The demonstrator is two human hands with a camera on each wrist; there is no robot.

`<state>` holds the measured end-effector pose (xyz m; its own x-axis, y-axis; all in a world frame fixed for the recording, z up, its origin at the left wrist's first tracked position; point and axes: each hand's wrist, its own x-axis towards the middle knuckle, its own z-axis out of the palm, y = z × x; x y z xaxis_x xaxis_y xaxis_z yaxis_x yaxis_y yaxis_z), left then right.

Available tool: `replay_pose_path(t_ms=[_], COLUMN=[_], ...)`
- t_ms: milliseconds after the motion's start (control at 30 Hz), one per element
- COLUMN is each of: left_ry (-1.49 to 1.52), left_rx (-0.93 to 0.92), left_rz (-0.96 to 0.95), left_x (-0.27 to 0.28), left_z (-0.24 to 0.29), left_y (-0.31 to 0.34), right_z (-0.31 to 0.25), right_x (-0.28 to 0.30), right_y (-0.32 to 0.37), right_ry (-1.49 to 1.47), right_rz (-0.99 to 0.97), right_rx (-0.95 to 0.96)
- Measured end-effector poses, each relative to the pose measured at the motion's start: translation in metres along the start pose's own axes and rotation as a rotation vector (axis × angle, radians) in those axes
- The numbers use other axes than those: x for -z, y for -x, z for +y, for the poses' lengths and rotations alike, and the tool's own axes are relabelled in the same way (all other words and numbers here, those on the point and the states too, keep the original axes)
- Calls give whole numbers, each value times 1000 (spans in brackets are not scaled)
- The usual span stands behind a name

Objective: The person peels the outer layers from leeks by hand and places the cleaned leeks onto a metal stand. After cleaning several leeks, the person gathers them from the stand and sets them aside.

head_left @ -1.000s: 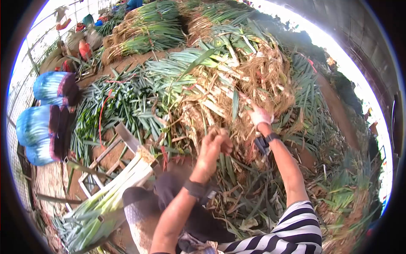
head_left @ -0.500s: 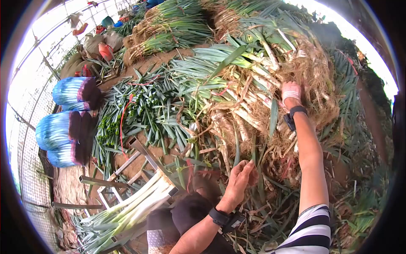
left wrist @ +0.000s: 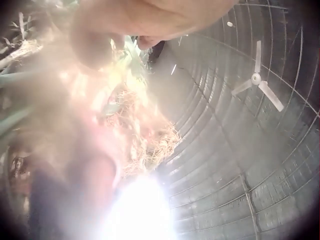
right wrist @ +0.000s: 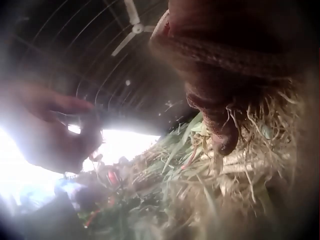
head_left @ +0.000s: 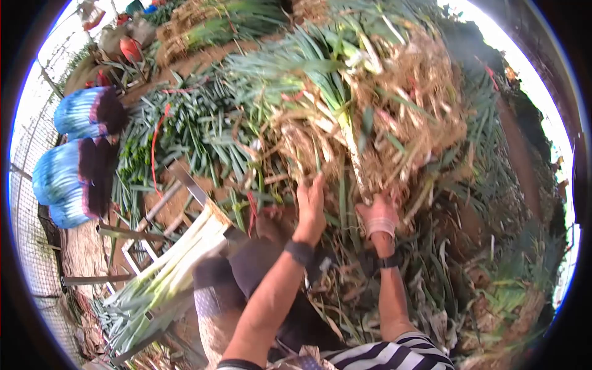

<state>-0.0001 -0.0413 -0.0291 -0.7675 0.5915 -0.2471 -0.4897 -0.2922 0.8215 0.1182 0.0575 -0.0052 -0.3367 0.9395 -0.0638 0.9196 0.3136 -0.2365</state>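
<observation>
My right hand (head_left: 379, 217), in a pale pink glove, grips a leek (head_left: 353, 148) by its root end. The leek's white shaft slants up and away over the heap, with its green leaves at the far end. Stringy roots surround the gloved fingers in the right wrist view. To the left, my bare left hand (head_left: 311, 206) hovers at the near edge of the leek heap (head_left: 425, 92), its fingers loosely bent and holding nothing. In the left wrist view glare washes out much of the heap below that hand.
Trimmed leeks (head_left: 185, 253) lie across a metal frame (head_left: 145, 237) at the left, beside my knee. Cut green leaves (head_left: 191, 135) cover the ground beyond it. Blue-wrapped bundles (head_left: 61, 176) stand at the far left. Loose leaves (head_left: 425, 277) litter the ground by my right arm.
My right hand has come back from the heap toward me, drawing a leek with it. The left hand has risen toward the heap, and the head view has shifted.
</observation>
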Motion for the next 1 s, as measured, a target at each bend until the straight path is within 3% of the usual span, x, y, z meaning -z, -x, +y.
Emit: replay_pose_path(t_ms=[67, 133, 167, 200, 267, 300, 400, 533, 600, 633, 667, 733, 800, 833, 867, 900, 933, 1000], left_ry=[82, 76, 116, -190, -28, 50, 211, 344, 399, 381, 366, 286, 240, 154, -186, -854, -991, -1211], left_rx=[125, 59, 48, 183, 273, 288, 347, 315, 306, 298, 284, 314, 343, 257, 348, 229, 48, -171], left_rz=[-14, -76, -12, -159, -250, -162, -314, -318, -328, -357, -384, -406, -534, -703, -926, -1147, -1234, -977], left_x=[-5, -12, -17, -16, -27, -43, -51, -58, -57, -56, -55, -50, -50, -44, -30, -31, -34, -26], left_z=[-10, -16, -30, -22, -28, -22, -28, -39, -41, -41, -39, -39, -42, -35, -33, -63, -81, -102], left_y=[-13, -6, -7, -14, -11, 1, 6, 31, 41, 46, 49, 56, 64, 75, 76, 67, 78, 81], right_z=[27, 43, 51, 64, 85, 90, 108, 127, 145, 151, 154, 156, 166, 164, 152, 132, 115, 103], right_x=[16, 43, 55, 63, 75, 85, 101, 103, 83, 72, 64, 48, 21, 14, 18, 25, 28, 20], right_y=[41, 82, 99, 115, 147, 162, 199, 236, 246, 250, 247, 237, 222, 212, 200, 185, 172, 143], right_ry=[0, 19, 17, 39, 64, 62, 67, 129, 30, 31, 36, -205, -288, -374, -374, -451, -535, -570], right_rz=[-92, -74, -42, -44, 162, 237, 253, 231, 400, 282, 286, -100, -174, -253, -254, -159, -56, 138], right_rx=[-83, -98, -90, -107, 90, 153, 184, 154, 264, 150, 152, -127, -124, -105, -95, -164, -239, -105])
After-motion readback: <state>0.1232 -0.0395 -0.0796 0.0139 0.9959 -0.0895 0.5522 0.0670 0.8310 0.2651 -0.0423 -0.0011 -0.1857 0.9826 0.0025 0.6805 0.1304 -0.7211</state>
